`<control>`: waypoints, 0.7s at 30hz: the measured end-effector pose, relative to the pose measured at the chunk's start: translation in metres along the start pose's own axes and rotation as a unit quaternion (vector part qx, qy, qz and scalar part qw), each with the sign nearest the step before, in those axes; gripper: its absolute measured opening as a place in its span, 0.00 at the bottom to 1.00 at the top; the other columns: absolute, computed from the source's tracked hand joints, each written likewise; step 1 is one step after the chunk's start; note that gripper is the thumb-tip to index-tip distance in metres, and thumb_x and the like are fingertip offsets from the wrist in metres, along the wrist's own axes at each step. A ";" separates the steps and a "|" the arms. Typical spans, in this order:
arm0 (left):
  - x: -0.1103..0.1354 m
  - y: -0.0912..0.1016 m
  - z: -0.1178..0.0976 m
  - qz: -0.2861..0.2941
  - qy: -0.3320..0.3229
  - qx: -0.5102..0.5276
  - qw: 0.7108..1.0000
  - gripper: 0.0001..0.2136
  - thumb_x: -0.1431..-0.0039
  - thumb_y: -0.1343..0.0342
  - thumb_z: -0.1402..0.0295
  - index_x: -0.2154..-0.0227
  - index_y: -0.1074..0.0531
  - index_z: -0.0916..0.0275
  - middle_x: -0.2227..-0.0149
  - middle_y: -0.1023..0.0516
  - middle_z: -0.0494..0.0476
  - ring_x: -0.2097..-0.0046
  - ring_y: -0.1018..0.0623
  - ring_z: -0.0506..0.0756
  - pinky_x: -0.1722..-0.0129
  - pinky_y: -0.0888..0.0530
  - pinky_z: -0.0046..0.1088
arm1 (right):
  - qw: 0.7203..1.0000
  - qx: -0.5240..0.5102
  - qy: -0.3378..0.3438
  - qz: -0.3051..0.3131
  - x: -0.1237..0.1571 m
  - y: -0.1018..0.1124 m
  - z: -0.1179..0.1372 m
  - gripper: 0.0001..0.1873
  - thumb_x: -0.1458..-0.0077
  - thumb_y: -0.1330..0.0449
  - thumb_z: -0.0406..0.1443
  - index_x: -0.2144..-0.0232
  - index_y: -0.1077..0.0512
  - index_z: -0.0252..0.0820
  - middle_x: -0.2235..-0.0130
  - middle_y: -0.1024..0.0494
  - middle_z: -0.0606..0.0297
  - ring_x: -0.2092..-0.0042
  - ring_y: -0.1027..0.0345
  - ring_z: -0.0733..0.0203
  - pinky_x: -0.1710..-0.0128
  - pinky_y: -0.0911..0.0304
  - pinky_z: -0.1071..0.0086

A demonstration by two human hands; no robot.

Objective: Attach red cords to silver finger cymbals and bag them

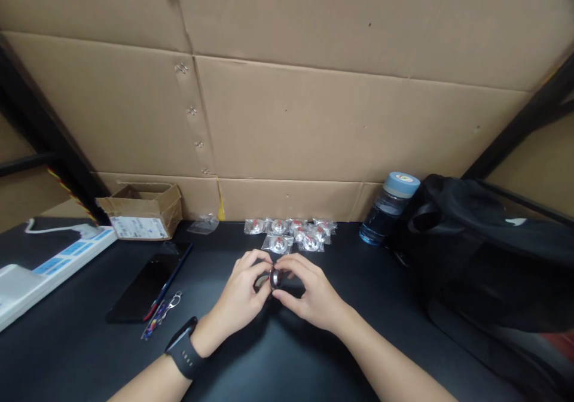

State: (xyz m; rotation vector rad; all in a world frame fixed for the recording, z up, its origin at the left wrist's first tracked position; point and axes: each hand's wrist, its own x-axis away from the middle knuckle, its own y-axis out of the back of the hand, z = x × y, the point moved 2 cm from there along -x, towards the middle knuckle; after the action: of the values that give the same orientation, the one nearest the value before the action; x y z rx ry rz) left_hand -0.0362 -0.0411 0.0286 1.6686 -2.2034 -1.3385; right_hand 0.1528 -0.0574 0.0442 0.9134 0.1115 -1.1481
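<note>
Between both hands, above the black tabletop, a small round metal piece (275, 278) stands on edge, silvery with a dark rim. My left hand (246, 286) pinches its left side with thumb and fingers. From the right, my right hand (309, 285) grips the opposite side the same way. Fingers cover part of the piece, so its exact kind is unclear. Just beyond the hands lie several clear plastic packets (278, 244), each with a round silvery item with red on it.
To the left are a phone (150, 282), a lanyard with a metal clasp (161, 315), a white power strip (63, 267) and an open cardboard box (146, 210). An empty plastic bag (203, 224) lies behind. On the right stand a water bottle (385, 210) and a black bag (484, 258).
</note>
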 end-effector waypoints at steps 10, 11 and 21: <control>0.001 -0.002 0.001 0.017 -0.003 0.000 1.000 0.08 0.37 0.47 0.75 0.61 0.26 0.58 0.52 0.27 0.58 0.48 0.28 0.60 0.48 0.30 0.41 | 1.000 -0.003 -0.004 0.023 0.000 -0.001 0.001 0.22 0.45 0.35 0.30 0.47 0.29 0.47 0.47 0.26 0.57 0.50 0.27 0.57 0.49 0.27 0.63; 0.001 -0.003 0.002 0.014 -0.003 0.001 1.000 0.08 0.37 0.47 0.75 0.60 0.26 0.57 0.51 0.28 0.58 0.48 0.28 0.60 0.47 0.30 0.41 | 1.000 -0.003 -0.002 0.022 0.000 -0.001 0.002 0.22 0.45 0.36 0.30 0.48 0.29 0.47 0.47 0.25 0.57 0.50 0.27 0.56 0.49 0.27 0.63; 0.001 -0.005 0.002 -0.005 0.026 0.076 0.997 0.07 0.36 0.45 0.73 0.60 0.24 0.56 0.51 0.29 0.57 0.47 0.26 0.58 0.45 0.30 0.37 | 1.000 -0.002 0.011 -0.021 0.000 -0.001 -0.005 0.21 0.49 0.33 0.30 0.52 0.26 0.45 0.48 0.21 0.58 0.52 0.23 0.56 0.49 0.26 0.64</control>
State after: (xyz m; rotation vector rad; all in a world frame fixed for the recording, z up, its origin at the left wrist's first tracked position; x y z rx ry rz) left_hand -0.0337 -0.0404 0.0234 1.7437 -2.3214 -1.1416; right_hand 0.1537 -0.0540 0.0403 0.9231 0.1508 -1.1765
